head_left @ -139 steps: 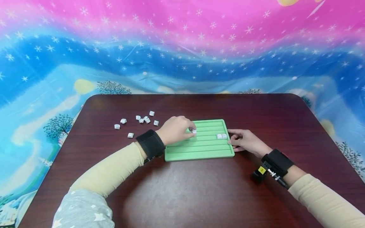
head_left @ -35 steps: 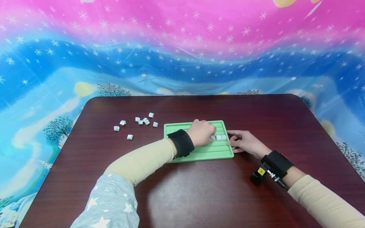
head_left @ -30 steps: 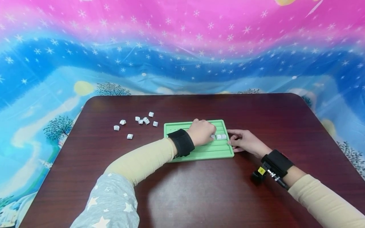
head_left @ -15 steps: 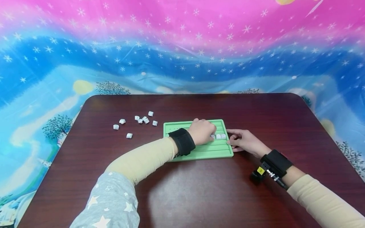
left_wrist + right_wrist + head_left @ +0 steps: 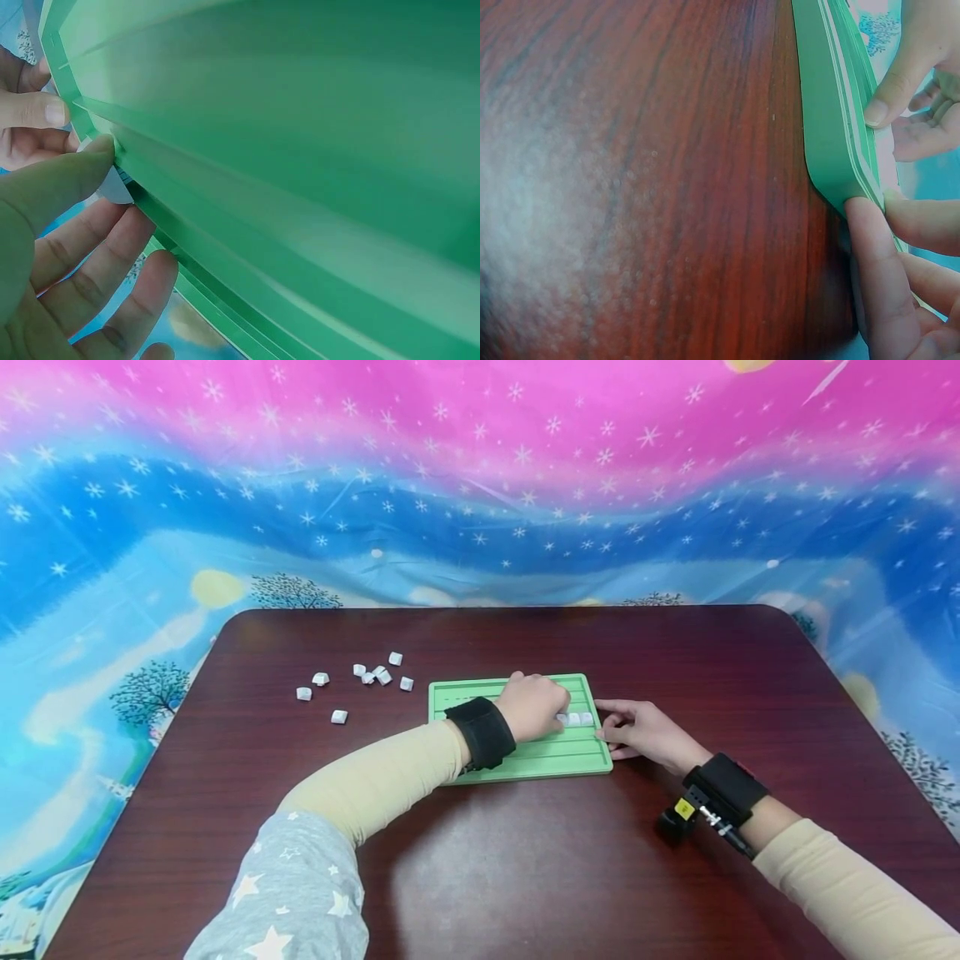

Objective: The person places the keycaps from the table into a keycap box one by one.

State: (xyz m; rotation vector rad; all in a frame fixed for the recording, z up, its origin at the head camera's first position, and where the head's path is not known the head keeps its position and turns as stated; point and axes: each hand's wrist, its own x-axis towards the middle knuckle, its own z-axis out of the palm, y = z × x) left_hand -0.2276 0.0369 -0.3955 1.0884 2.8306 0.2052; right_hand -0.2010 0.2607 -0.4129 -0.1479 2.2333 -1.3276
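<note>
A pale green tray (image 5: 525,768) with raised parallel ribs lies on the table. Two white keycaps (image 5: 581,719) stand side by side in one of its channels, near the right rim. My left hand (image 5: 532,706) reaches over the tray and pinches a third white keycap (image 5: 114,186) between thumb and fingers, in line with those two and right up against them. From the head view most of this keycap is hidden by the hand. My right hand (image 5: 651,737) grips the tray's right rim, its thumb on the edge and a finger (image 5: 874,247) against the outer wall.
Several loose white keycaps (image 5: 339,717) lie scattered on the dark wooden table (image 5: 495,868), left of and beyond the tray. A patterned cloth (image 5: 480,485) hangs behind the table's far edge. Each wrist wears a black band (image 5: 480,732).
My left hand has carried a keycap from the tray's left part rightward and down into the channel. The small gap to the two keycaps has closed. My right hand has stayed at the rim.
</note>
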